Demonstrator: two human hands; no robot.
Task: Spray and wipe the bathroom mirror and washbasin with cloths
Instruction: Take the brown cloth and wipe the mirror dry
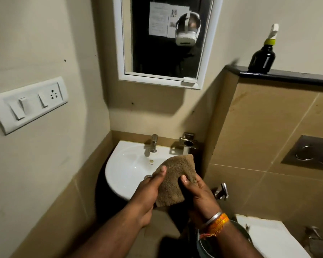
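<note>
A folded brown terry cloth is held up above the front right part of the white ceramic washbasin, clear of its surface. It is gripped from both sides: the left hand is curled round its left edge with the thumb laid on top, and the right hand is closed on its right edge, thumb likewise pressed onto the pile. The cloth is thus kept between the two hands, bunched at the bottom and fanned out at the top.

The dark spray bottle with a white trigger is left standing on the black ledge, well apart from both hands and up to the right. The white-framed wall mirror hangs above the basin.

A slip is judged possible if one hand is freed for the bottle: the loosely folded cloth could be dropped into the basin. The bottle, set near the ledge's end, could also be knocked off by a hurried reach.
</note>
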